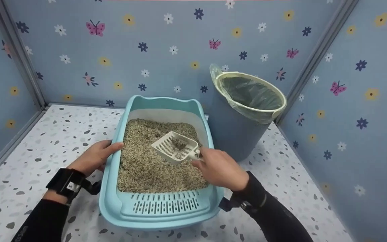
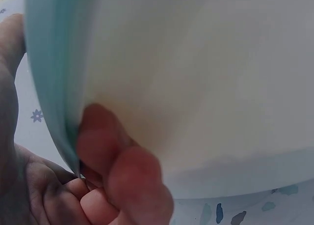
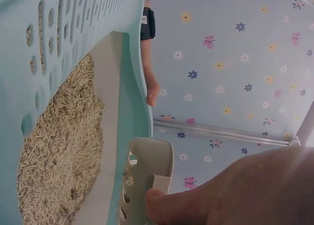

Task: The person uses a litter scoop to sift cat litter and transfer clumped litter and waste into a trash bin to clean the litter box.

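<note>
A light blue litter box [image 1: 160, 210] with a slotted front ledge holds pale brown pellet litter [image 1: 143, 161]. My left hand [image 1: 94, 156] grips its left rim, thumb on top; in the left wrist view the fingers [image 2: 132, 171] curl beneath the rim against the pale outer wall. Over the litter, my right hand [image 1: 222, 168] holds a white slotted litter scoop [image 1: 171, 153] by its handle, most of which the hand hides. A dark clump [image 1: 179, 144] lies in the scoop. The right wrist view shows the scoop [image 3: 152, 161] from behind, near the box's far side.
A grey-blue trash bin [image 1: 237, 134] lined with a clear bag [image 1: 250, 92] stands just right of the box, at the back. Flower-patterned panels [image 1: 166, 50] enclose the back and both sides. The speckled white surface [image 1: 69, 134] lies under everything.
</note>
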A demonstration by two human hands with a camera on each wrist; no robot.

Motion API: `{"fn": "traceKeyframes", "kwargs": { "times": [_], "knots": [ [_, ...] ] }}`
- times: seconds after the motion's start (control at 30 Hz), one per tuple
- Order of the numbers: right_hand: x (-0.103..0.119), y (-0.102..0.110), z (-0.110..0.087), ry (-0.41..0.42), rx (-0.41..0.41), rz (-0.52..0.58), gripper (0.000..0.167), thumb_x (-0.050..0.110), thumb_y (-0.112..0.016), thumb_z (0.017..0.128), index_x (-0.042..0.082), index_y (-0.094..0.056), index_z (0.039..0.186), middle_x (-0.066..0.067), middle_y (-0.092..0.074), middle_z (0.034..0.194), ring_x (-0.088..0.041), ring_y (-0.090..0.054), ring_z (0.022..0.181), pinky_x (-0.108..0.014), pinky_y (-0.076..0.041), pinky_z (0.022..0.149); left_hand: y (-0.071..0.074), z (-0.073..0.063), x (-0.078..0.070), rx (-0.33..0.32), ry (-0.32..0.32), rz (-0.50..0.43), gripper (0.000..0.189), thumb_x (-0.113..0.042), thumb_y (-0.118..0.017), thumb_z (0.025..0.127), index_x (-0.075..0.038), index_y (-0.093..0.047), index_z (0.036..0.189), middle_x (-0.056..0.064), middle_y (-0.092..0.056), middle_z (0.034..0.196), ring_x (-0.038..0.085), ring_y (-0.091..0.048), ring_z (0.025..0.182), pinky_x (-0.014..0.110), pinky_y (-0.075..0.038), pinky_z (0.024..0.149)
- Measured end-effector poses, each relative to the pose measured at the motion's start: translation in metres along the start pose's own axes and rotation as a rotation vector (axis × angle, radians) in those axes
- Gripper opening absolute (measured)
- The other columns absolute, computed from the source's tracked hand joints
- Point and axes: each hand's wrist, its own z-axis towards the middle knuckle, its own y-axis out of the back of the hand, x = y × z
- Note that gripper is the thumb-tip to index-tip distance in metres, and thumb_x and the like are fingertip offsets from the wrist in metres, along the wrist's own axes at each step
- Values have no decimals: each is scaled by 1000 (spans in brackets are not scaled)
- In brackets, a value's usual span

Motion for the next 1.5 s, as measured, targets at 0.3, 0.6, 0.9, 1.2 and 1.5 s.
{"fn": "traceKeyframes", "kwargs": {
  "times": [0.3,0.6,0.9,1.2,1.5],
  "knots": [
    [-6,0,-2,3,-11,13,18,29,-65,115,11,-65,115,1,-61,87,-20,-64,78,-47,-61,75,0,3,1,-5,12,-5,74,-49,-55,117,13,-42,155,23,-68,119,29,-78,94,52,-72,78],
    [-11,4,3,-43,7,34,17,29,-65,115,13,-65,115,1,-64,87,-19,-64,76,-41,-62,70,-3,2,-2,-8,10,-6,71,-49,-56,116,13,-45,149,22,-67,116,29,-78,92,52,-72,78],
    [-14,13,6,-44,2,40,18,30,-66,114,12,-64,112,0,-64,87,-18,-64,73,-40,-61,66,-2,2,0,-1,5,-17,73,-48,-55,117,14,-43,152,22,-68,117,28,-79,92,52,-72,77],
    [-12,33,8,14,-54,-66,26,34,-69,112,10,-65,106,-2,-64,84,-25,-66,77,-47,-61,72,0,2,1,4,8,-16,77,-52,-56,116,14,-43,153,21,-69,116,28,-79,93,51,-72,79],
    [-4,71,17,-28,-38,-57,30,38,-70,111,12,-64,95,1,-56,79,-20,-57,70,-39,-52,65,-2,0,0,5,21,-23,76,-52,-57,116,14,-44,151,24,-69,118,30,-79,94,53,-71,81]
  ]
}}
